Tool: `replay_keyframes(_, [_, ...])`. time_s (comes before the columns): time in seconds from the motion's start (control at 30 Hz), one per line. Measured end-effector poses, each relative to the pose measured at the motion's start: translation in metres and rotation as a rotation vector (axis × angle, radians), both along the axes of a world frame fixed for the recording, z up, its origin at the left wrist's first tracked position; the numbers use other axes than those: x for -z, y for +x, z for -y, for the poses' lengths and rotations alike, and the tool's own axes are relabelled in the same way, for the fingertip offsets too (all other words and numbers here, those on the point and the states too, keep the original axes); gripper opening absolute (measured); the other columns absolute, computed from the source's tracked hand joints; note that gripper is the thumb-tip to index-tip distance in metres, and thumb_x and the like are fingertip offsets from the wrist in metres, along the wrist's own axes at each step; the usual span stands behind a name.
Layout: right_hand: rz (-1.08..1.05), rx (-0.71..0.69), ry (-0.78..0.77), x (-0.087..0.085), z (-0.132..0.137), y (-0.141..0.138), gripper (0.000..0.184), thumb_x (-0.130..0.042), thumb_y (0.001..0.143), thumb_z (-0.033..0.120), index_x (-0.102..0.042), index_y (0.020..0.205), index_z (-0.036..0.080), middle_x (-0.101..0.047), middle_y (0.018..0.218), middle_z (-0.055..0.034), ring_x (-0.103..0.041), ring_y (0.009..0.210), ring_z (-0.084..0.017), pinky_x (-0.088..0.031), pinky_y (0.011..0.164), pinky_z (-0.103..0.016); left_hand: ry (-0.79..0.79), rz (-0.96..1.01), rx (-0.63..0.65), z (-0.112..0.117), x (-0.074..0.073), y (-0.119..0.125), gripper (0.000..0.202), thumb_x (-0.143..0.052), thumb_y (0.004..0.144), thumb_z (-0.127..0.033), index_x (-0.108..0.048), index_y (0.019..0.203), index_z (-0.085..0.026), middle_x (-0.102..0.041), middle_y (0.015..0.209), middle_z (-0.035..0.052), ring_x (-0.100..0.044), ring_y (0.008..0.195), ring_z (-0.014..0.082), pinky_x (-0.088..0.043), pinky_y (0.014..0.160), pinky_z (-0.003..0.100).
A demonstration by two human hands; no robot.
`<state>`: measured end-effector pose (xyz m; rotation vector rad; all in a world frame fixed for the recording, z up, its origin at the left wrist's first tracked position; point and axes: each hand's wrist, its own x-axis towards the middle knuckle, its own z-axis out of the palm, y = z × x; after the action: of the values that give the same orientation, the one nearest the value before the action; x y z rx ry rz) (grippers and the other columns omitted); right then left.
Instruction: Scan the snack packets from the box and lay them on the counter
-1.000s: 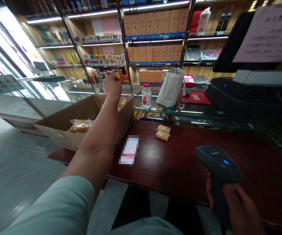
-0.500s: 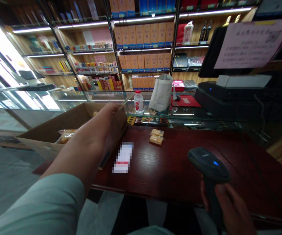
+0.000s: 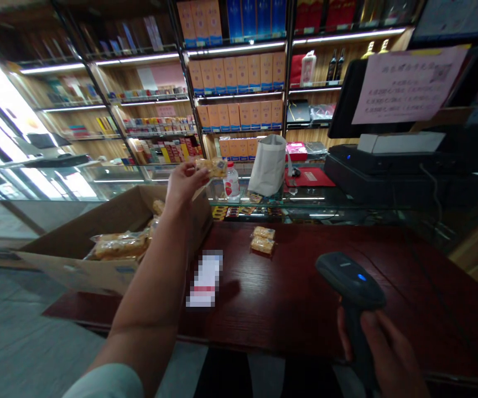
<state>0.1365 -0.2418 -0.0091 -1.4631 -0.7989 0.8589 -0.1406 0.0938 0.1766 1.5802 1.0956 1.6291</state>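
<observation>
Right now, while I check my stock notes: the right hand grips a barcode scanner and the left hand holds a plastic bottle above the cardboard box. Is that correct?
No: above the cardboard box, the left hand holds a wrapped snack packet, not a plastic bottle; the head view shows it. The right hand does grip the barcode scanner.

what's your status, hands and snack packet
Left hand pinching wrapped snack packet above cardboard carton. Right hand gripping barcode scanner. Plastic bottle behind packet.
</observation>
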Motion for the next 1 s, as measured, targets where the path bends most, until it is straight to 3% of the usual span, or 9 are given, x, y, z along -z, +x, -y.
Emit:
replay_keyframes(0.07, [-0.011,0.018,0.009,-0.005,0.000,-0.005,0.056,-0.057,0.089,0.071,-0.075,0.091,0.018,-0.072,0.072,-0.0070,-0.066,0.061,-0.021,-0.054,0.056,-0.029,-0.067,0.142,0.205,0.028,0.019,0.014,0.040,-0.082,0.066,-0.026,-0.060,0.098,-0.017,-0.072,0.093,0.0048,-0.072,0.087,0.0207,-0.059,0.081,0.036])
replay_keyframes(0.13, [-0.004,0.047,0.022,-0.012,0.001,-0.011,0.056,-0.055,0.090,0.071,-0.075,0.091,0.018,-0.070,0.069,-0.0057,-0.064,0.058,-0.020,-0.053,0.055,-0.028,-0.112,0.172,0.322,0.054,0.041,0.026,0.050,-0.087,0.063,-0.030,-0.063,0.105,-0.018,-0.074,0.097,0.0045,-0.072,0.090,0.0207,-0.060,0.083,0.035])
replay_keyframes(0.27, [0.026,0.059,0.056,-0.027,0.003,-0.023,0.050,-0.053,0.095,0.065,-0.071,0.088,0.019,-0.067,0.066,-0.0036,-0.061,0.058,-0.019,-0.048,0.056,-0.027,-0.174,0.149,0.420,0.091,0.079,0.048,0.058,-0.091,0.061,-0.035,-0.066,0.111,-0.018,-0.075,0.105,0.0067,-0.072,0.098,0.0227,-0.059,0.091,0.036])
replay_keyframes(0.37, [-0.013,0.006,0.114,-0.036,0.002,-0.031,0.047,-0.055,0.095,0.063,-0.069,0.091,0.019,-0.065,0.065,-0.0022,-0.057,0.057,-0.017,-0.046,0.056,-0.028,-0.204,0.104,0.429,0.104,0.095,0.061,0.055,-0.092,0.060,-0.038,-0.067,0.104,-0.018,-0.076,0.106,0.0085,-0.072,0.104,0.0262,-0.058,0.095,0.038])
replay_keyframes(0.53, [-0.015,-0.083,0.158,-0.046,-0.002,-0.036,0.047,-0.056,0.095,0.063,-0.066,0.085,0.019,-0.058,0.061,0.0002,-0.050,0.054,-0.015,-0.040,0.054,-0.027,-0.239,0.101,0.409,0.112,0.104,0.075,0.053,-0.092,0.057,-0.039,-0.068,0.099,-0.018,-0.076,0.108,0.0095,-0.071,0.107,0.0282,-0.058,0.095,0.039])
replay_keyframes(0.77, [0.042,-0.103,0.167,-0.047,-0.002,-0.037,0.047,-0.054,0.096,0.063,-0.064,0.082,0.020,-0.055,0.062,0.0011,-0.048,0.055,-0.015,-0.038,0.056,-0.029,-0.209,0.023,0.402,0.113,0.107,0.077,0.042,-0.084,0.065,-0.027,-0.072,0.103,-0.018,-0.077,0.108,0.0080,-0.071,0.106,0.0287,-0.057,0.095,0.039])
replay_keyframes(1.0, [0.072,-0.112,0.152,-0.046,-0.003,-0.035,0.049,-0.053,0.096,0.064,-0.064,0.083,0.019,-0.054,0.059,0.0019,-0.048,0.053,-0.014,-0.037,0.055,-0.028,-0.271,0.090,0.428,0.113,0.107,0.078,0.047,-0.088,0.061,-0.032,-0.069,0.102,-0.017,-0.076,0.110,0.0091,-0.072,0.104,0.0263,-0.057,0.093,0.036])
